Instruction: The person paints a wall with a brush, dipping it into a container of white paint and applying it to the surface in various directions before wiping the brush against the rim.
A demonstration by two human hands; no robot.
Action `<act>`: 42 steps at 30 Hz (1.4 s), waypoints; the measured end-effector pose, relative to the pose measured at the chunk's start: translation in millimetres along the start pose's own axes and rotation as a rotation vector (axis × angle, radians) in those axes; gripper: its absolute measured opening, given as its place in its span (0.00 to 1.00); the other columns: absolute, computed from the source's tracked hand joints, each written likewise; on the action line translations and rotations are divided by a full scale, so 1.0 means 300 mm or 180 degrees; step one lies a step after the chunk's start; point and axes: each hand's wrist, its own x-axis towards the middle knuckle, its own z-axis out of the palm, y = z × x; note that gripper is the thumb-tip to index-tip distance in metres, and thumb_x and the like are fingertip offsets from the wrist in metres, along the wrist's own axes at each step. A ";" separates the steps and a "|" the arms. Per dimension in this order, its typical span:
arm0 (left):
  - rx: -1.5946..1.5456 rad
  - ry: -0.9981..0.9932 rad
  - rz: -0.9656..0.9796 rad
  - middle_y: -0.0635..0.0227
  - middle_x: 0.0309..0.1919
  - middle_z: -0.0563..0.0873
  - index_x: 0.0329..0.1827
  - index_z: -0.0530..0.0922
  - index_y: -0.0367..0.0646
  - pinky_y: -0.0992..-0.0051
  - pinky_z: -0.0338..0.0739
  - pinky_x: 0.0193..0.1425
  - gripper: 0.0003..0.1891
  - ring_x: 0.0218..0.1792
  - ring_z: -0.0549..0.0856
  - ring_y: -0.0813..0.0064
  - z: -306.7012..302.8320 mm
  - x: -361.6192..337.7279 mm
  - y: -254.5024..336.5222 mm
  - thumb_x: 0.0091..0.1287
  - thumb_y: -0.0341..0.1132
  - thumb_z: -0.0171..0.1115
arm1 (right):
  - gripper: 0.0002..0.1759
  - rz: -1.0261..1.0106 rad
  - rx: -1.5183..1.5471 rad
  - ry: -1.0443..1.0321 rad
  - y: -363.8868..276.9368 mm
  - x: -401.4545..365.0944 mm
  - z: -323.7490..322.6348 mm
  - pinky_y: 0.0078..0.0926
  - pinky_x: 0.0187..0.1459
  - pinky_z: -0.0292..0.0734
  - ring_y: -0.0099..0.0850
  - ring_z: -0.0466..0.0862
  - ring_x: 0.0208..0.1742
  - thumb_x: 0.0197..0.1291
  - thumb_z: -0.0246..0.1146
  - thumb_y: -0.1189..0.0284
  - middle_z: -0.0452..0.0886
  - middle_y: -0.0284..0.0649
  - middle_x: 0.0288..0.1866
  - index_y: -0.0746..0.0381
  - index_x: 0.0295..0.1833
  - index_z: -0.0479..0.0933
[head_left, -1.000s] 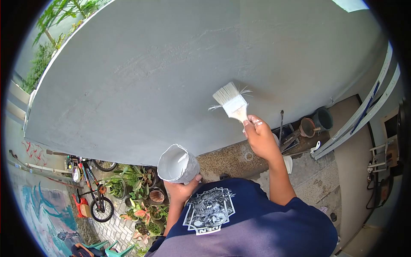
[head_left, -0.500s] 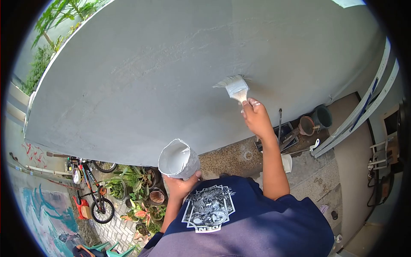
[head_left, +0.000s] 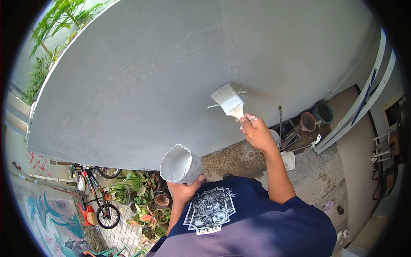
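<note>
My right hand (head_left: 255,131) grips a flat paintbrush (head_left: 231,103) by its handle. The brush points up and left, its pale bristles overlapping the grey wall (head_left: 171,94), with some stray bristles splayed to the sides. Flecks of white paint mark the fingers of this hand. Lower and to the left, my left hand (head_left: 185,190) is wrapped round the base of a paint-smeared container (head_left: 191,169). Its mouth tilts toward me and shows a white-coated inside.
Potted plants (head_left: 147,210) and a bicycle (head_left: 105,205) stand below at left. Right of my arm are a dark bucket (head_left: 322,112), a brown pot (head_left: 307,122) and a white dustpan (head_left: 288,161). Pale curved rails (head_left: 364,107) rise at far right.
The paintbrush has shifted slightly down and left, its bristles now straighter instead of bent sideways against the wall. The container stays in my left hand, nearly in place.
</note>
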 end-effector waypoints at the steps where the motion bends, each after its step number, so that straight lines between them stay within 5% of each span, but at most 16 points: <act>1: -0.0013 0.0055 -0.0020 0.57 0.53 0.84 0.62 0.74 0.32 0.65 0.78 0.62 0.41 0.53 0.85 0.64 -0.003 0.000 -0.001 0.48 0.42 0.85 | 0.16 0.0006 0.0127 0.0078 -0.002 -0.003 -0.001 0.21 0.29 0.66 0.15 0.69 0.27 0.75 0.54 0.68 0.73 0.29 0.26 0.70 0.50 0.78; 11: -0.0059 0.0055 -0.0104 0.58 0.52 0.84 0.62 0.75 0.32 0.65 0.77 0.61 0.41 0.53 0.85 0.65 0.016 0.001 0.028 0.48 0.42 0.85 | 0.16 -0.0033 0.0184 0.0105 -0.003 0.009 0.033 0.22 0.31 0.69 0.18 0.72 0.27 0.75 0.53 0.67 0.75 0.31 0.26 0.70 0.47 0.78; 15: -0.0018 -0.0063 -0.0228 0.58 0.53 0.84 0.62 0.75 0.32 0.65 0.77 0.62 0.41 0.53 0.85 0.64 0.003 -0.004 -0.010 0.48 0.43 0.85 | 0.17 -0.0276 -0.0548 0.0175 0.019 0.111 0.058 0.25 0.31 0.71 0.19 0.72 0.27 0.75 0.54 0.66 0.75 0.33 0.26 0.72 0.48 0.77; 21: 0.0090 -0.0099 -0.0104 0.57 0.52 0.85 0.60 0.77 0.32 0.64 0.78 0.62 0.39 0.53 0.85 0.64 0.001 0.007 -0.004 0.48 0.43 0.85 | 0.17 -0.0244 0.0014 0.0005 -0.091 -0.052 0.051 0.24 0.29 0.69 0.19 0.71 0.26 0.75 0.55 0.66 0.76 0.31 0.26 0.73 0.48 0.77; 26: 0.0071 -0.0276 -0.0143 0.57 0.54 0.83 0.63 0.74 0.31 0.64 0.76 0.64 0.41 0.55 0.84 0.64 -0.010 0.015 -0.014 0.48 0.41 0.84 | 0.15 -0.0533 -0.0595 0.0288 -0.063 0.134 0.093 0.32 0.31 0.71 0.23 0.71 0.25 0.73 0.56 0.69 0.75 0.37 0.23 0.74 0.47 0.77; 29: 0.0125 -0.0311 -0.0028 0.57 0.54 0.83 0.63 0.73 0.31 0.64 0.76 0.63 0.41 0.55 0.84 0.64 0.002 0.045 -0.003 0.48 0.41 0.85 | 0.13 -0.0732 -0.0434 0.0224 -0.039 0.053 0.085 0.20 0.30 0.66 0.16 0.68 0.26 0.74 0.55 0.70 0.74 0.28 0.27 0.70 0.47 0.78; 33: -0.0136 -0.0048 -0.0036 0.58 0.50 0.85 0.59 0.77 0.32 0.65 0.78 0.61 0.39 0.52 0.85 0.65 -0.002 0.041 -0.002 0.47 0.42 0.85 | 0.13 -0.0717 -0.0680 0.0424 -0.205 -0.103 0.063 0.22 0.30 0.68 0.17 0.69 0.26 0.74 0.56 0.70 0.75 0.29 0.26 0.69 0.49 0.80; 36: -0.0062 -0.0098 0.0040 0.59 0.50 0.85 0.60 0.76 0.32 0.65 0.78 0.61 0.40 0.52 0.85 0.65 -0.023 0.058 -0.038 0.47 0.43 0.86 | 0.14 -0.0809 -0.1627 0.0512 -0.285 -0.082 0.074 0.29 0.31 0.71 0.26 0.75 0.24 0.72 0.58 0.69 0.78 0.38 0.23 0.66 0.53 0.82; 38: -0.0027 -0.0205 0.0003 0.59 0.51 0.85 0.60 0.76 0.32 0.65 0.78 0.61 0.40 0.53 0.85 0.65 -0.037 0.073 -0.035 0.47 0.43 0.86 | 0.16 -0.1219 -0.2226 0.0808 -0.300 -0.003 0.127 0.36 0.33 0.74 0.41 0.79 0.24 0.70 0.59 0.68 0.79 0.50 0.23 0.66 0.55 0.82; 42: -0.0076 -0.0361 -0.0011 0.58 0.53 0.84 0.61 0.76 0.33 0.65 0.77 0.62 0.40 0.54 0.85 0.65 -0.071 0.108 -0.056 0.47 0.44 0.86 | 0.16 -0.1033 -0.2377 0.0788 -0.388 -0.061 0.080 0.39 0.34 0.75 0.48 0.80 0.26 0.68 0.60 0.68 0.82 0.53 0.26 0.66 0.53 0.83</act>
